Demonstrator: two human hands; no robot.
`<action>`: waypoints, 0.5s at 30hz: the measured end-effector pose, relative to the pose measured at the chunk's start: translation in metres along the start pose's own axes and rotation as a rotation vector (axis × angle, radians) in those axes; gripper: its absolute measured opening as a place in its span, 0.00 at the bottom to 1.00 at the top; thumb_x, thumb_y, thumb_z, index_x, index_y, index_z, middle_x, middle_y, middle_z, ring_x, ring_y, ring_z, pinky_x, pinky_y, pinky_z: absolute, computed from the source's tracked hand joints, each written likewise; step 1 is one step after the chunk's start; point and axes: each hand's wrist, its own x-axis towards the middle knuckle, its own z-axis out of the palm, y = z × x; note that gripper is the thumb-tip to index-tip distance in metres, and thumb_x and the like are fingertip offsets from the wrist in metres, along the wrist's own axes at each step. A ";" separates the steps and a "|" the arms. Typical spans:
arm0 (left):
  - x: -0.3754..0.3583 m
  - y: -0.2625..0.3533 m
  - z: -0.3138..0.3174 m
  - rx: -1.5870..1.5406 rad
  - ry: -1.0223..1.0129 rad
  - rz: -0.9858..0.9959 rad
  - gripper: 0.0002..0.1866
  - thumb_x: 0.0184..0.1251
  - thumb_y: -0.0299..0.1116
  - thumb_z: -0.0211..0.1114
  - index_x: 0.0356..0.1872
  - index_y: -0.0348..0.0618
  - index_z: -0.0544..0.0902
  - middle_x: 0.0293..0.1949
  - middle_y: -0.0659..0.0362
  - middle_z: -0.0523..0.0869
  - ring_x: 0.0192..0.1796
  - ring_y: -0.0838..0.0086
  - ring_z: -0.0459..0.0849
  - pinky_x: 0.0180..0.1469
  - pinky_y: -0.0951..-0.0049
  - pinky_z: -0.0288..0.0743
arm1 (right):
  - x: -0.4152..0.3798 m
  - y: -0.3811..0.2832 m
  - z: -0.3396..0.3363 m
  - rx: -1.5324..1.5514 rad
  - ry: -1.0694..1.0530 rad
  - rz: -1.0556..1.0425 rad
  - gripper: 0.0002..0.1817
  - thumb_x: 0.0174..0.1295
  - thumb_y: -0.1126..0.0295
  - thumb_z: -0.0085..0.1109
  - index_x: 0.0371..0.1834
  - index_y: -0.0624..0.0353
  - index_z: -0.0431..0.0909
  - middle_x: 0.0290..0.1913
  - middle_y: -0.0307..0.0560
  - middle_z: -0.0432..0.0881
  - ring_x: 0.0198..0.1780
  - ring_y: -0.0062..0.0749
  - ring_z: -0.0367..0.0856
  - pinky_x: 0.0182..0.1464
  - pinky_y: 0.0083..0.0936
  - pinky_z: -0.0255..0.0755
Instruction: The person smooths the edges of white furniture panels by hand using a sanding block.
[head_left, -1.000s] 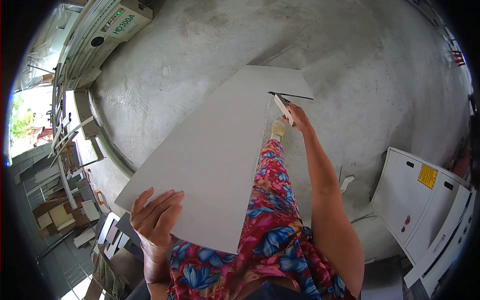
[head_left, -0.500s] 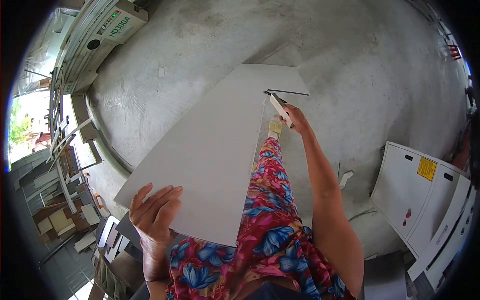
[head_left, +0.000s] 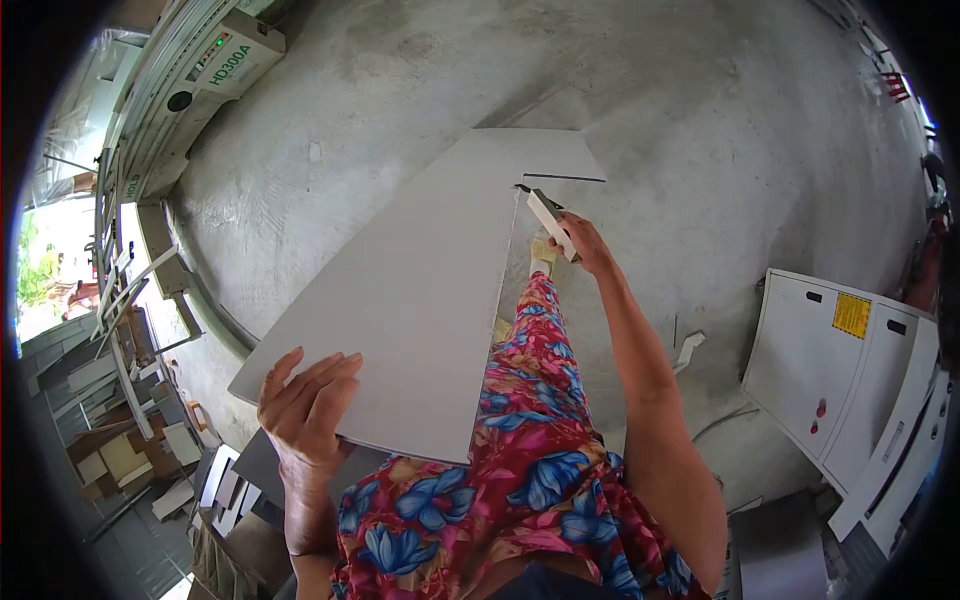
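Note:
A large pale grey panel (head_left: 400, 270) slopes from my lap toward the floor. Near its far end is a notch with a dark edge (head_left: 565, 178). My left hand (head_left: 310, 405) lies on the panel's near left edge, fingers stretched out and slightly apart on its face. In my right hand (head_left: 582, 243) is a pale, block-shaped tool (head_left: 550, 222) with a dark side and a thin dark tip. The tip is at the panel's right edge, just short of the notch. A thin, ragged whitish line runs down that edge below the tip.
A machine marked HD300A (head_left: 225, 65) stands at the upper left. A white cabinet (head_left: 800, 370) with a yellow label is at the right. Board offcuts (head_left: 125, 455) are piled at the lower left. My foot (head_left: 542, 255) is beside the panel on the concrete floor (head_left: 690, 130).
The panel's far end, the tool and my right hand appear slightly further left in view. The panel's near edge sits a little higher. My left hand keeps about the same place.

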 end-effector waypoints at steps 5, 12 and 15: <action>-0.004 -0.001 0.002 -0.018 0.003 0.012 0.09 0.48 0.23 0.65 0.29 0.47 0.75 0.36 0.60 0.89 0.42 0.68 0.88 0.58 0.60 0.70 | -0.005 0.011 0.000 0.036 -0.015 -0.047 0.18 0.66 0.65 0.44 0.50 0.69 0.72 0.36 0.46 0.75 0.30 0.27 0.79 0.26 0.21 0.69; -0.011 -0.001 0.006 -0.027 0.010 0.033 0.14 0.42 0.22 0.70 0.30 0.46 0.75 0.37 0.60 0.88 0.43 0.68 0.87 0.58 0.59 0.70 | -0.030 -0.006 0.012 0.041 0.007 0.024 0.21 0.65 0.65 0.44 0.54 0.71 0.71 0.37 0.47 0.76 0.31 0.27 0.79 0.27 0.21 0.69; -0.014 0.000 0.009 -0.027 0.009 0.037 0.15 0.41 0.22 0.71 0.31 0.46 0.75 0.37 0.59 0.88 0.44 0.68 0.87 0.58 0.59 0.70 | -0.038 -0.003 0.013 0.026 0.000 0.000 0.22 0.65 0.64 0.44 0.56 0.71 0.71 0.37 0.47 0.77 0.31 0.27 0.79 0.28 0.21 0.70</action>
